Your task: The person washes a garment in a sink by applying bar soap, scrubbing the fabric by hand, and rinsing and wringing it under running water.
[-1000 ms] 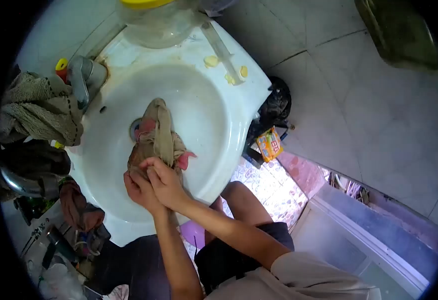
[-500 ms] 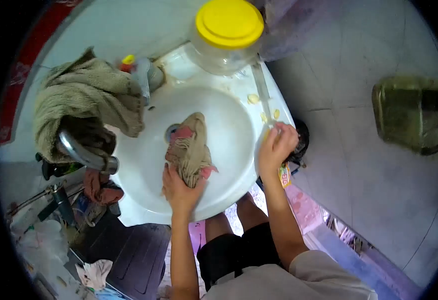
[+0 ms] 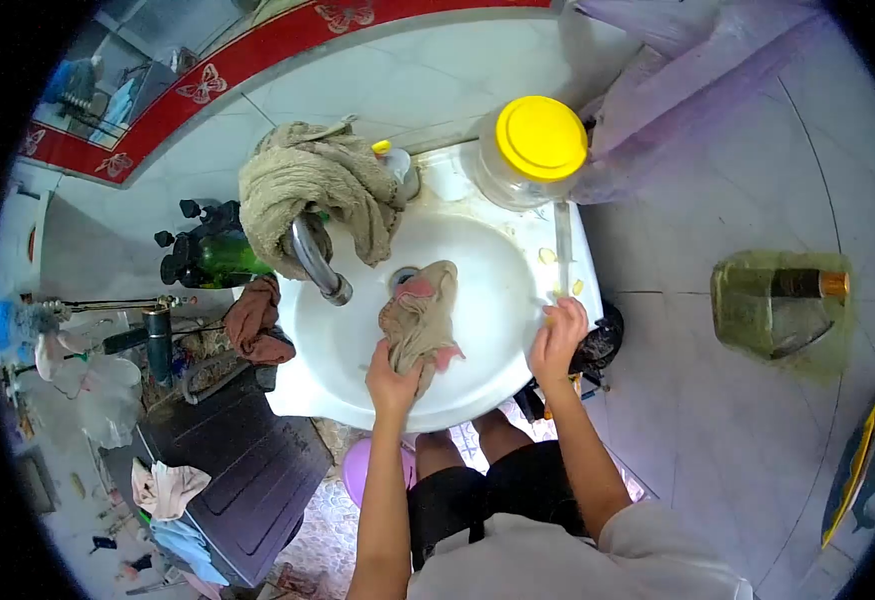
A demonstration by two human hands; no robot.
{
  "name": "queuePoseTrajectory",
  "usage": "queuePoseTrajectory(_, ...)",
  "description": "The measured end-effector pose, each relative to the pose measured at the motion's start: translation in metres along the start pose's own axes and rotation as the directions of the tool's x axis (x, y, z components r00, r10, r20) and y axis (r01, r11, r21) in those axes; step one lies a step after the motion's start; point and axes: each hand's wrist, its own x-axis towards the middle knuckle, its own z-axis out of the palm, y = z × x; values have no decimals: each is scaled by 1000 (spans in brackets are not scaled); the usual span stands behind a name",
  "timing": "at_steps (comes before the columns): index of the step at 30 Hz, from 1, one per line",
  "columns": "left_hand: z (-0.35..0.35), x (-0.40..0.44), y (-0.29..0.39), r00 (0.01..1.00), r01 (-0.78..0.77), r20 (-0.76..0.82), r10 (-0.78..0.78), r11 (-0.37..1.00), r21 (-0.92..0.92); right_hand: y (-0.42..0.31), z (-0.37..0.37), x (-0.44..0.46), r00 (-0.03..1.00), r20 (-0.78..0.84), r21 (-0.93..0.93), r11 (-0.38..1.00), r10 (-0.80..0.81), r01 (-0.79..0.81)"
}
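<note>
A crumpled beige and pink cloth (image 3: pixel 425 318) lies in the white sink (image 3: pixel 493 300), beside the drain. My left hand (image 3: pixel 395 378) has its fingers wrapped round the cloth's lower end. On the sink's right rim, my right hand (image 3: pixel 560 340) has its fingers bent together at small yellowish pieces; what they hold, if anything, is too small to make out. A clear flat strip (image 3: pixel 564 240) lies along that rim just above my right hand, near another yellowish piece (image 3: pixel 548 256).
A curved metal faucet (image 3: pixel 318 262) with a grey-green towel (image 3: pixel 313 190) over it reaches above the sink's left side. A yellow-lidded clear jar (image 3: pixel 541 140) stands at the back corner. Left are green bottles (image 3: pixel 226 255), a reddish cloth (image 3: pixel 258 322) and a dark ridged surface (image 3: pixel 228 440).
My hands have parted: the right moved from the cloth to the right rim, while the left stayed with the cloth. The view has shifted, bringing the red-bordered mirror into sight.
</note>
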Motion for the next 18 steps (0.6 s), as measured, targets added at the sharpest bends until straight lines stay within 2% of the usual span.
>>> queuePoseTrajectory(1,0,0,5,1000,2,16,-2,1000,-17,3,-1,-4,999,-6,119,991,-53,54)
queuePoseTrajectory(2,-2,-2,10,998,54,46,-52,998,-42,5,-5,-11,939,318,103,990,-129,101)
queuePoseTrajectory(3,-1,-2,11,997,51,56,-48,998,-43,-5,-5,-12,889,226,341,887,-397,310)
queuePoseTrajectory(4,0,-3,9,998,54,23,-52,995,-80,-24,-8,-7,840,292,513,816,-457,266)
queuePoseTrajectory(5,0,-4,7,998,58,-13,-59,992,-115,-42,-4,-16,855,227,589,765,-466,261)
queuePoseTrajectory(7,-2,-4,8,1000,19,-3,-19,997,-74,-70,1,-19,782,536,607,789,-317,-96)
queuePoseTrajectory(9,-6,-7,13,973,-232,16,232,968,94,-82,33,-25,864,496,489,849,-83,-199)
queuePoseTrajectory(10,-3,-10,10,946,-314,-56,320,945,97,-78,53,-22,823,566,435,828,54,-354)
queuePoseTrajectory(11,-3,-11,16,947,-306,-65,314,946,107,-74,77,-16,755,631,371,783,181,-498)
queuePoseTrajectory(13,-13,-13,28,964,-264,-38,262,960,-90,-78,116,-4,801,496,283,809,335,-515)
queuePoseTrajectory(14,-16,-15,19,963,-268,-64,262,955,-127,-83,127,2,797,506,289,806,329,-516)
queuePoseTrajectory(15,-23,-14,24,964,-263,-67,256,957,-121,-90,132,11,739,565,221,795,368,-565)
queuePoseTrajectory(16,-33,-12,37,994,-81,-88,57,949,-306,-90,140,20,706,596,184,791,382,-583)
queuePoseTrajectory(17,-43,-11,48,986,94,-73,-147,869,-485,-91,148,30,673,625,146,787,396,-599)
queuePoseTrajectory(18,-50,-7,52,962,221,13,-271,753,-620,-80,157,39,532,802,228,684,272,-693)
